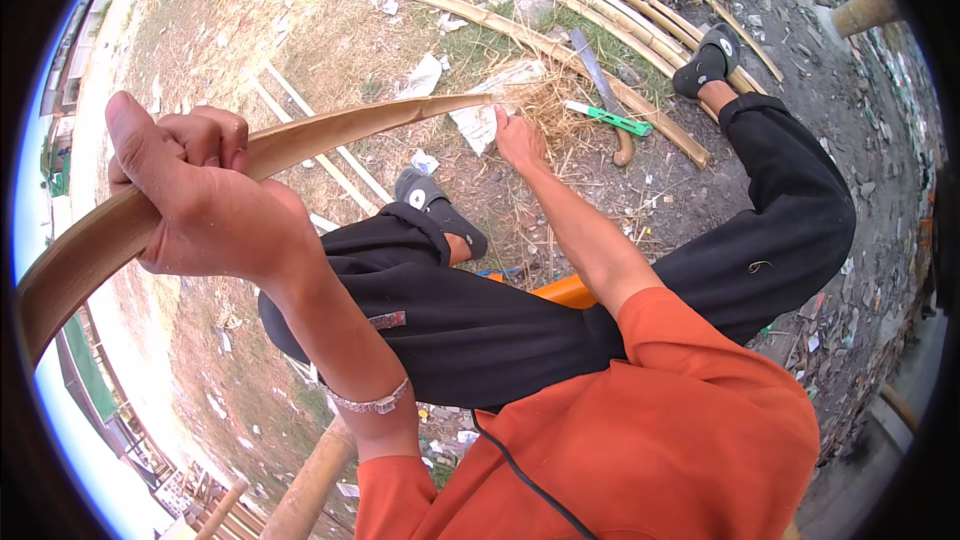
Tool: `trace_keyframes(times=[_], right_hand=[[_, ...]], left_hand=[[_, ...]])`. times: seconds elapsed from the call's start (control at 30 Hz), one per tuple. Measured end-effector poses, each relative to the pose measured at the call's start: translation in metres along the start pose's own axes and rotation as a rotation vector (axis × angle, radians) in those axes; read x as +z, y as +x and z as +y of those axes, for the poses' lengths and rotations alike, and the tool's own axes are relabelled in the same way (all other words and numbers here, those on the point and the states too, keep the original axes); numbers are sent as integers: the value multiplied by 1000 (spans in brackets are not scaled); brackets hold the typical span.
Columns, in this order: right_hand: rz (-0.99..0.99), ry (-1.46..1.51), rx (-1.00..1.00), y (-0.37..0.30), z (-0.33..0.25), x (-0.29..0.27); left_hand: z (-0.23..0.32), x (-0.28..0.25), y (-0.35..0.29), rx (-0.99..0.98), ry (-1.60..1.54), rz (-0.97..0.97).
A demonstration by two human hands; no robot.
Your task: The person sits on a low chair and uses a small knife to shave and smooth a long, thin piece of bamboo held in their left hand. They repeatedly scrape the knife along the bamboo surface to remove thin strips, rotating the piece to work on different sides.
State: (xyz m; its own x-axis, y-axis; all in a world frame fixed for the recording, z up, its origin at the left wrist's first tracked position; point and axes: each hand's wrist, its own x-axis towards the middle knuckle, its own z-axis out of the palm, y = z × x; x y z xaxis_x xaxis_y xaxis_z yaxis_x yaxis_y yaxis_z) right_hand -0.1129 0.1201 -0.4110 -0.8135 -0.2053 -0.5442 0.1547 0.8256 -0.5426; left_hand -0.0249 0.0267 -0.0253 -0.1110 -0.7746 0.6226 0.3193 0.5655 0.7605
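Bamboo strip (330,130): long axis from 8 o'clock to 2 o'clock, bowed upward, far tip pointing toward 3 o'clock. Tan, smooth, broad near left hand, tapering thin toward tip. Left hand (200,195) at 9 o'clock, fist wrapped round thick end. Right hand (520,140) near centre, fingers pinching thin tip. Machete (603,90) on ground at 1 o'clock, beside bamboo poles (560,45).

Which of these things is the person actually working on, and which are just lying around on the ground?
In hand:
- bamboo strip, bent in a curve
- left hand, fingers closed around the strip
- right hand, gripping the strip's far end

Lying about:
- bamboo poles on the ground
- machete
- green-handled tool
- paper scraps
- dry straw
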Motion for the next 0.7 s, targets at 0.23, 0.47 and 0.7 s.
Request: trace_keyframes(times=[0.23,0.47,0.7], right_hand=[[56,83,-49,-43,-35,-20],[41,348,-261,-114,-76,-44],[-55,243,-262,-116,-79,-73]], left_hand=[[4,4,-2,42,-26,-52],[-4,13,-8,122,-23,-72],[-7,1,-6,116,-70,-272]])
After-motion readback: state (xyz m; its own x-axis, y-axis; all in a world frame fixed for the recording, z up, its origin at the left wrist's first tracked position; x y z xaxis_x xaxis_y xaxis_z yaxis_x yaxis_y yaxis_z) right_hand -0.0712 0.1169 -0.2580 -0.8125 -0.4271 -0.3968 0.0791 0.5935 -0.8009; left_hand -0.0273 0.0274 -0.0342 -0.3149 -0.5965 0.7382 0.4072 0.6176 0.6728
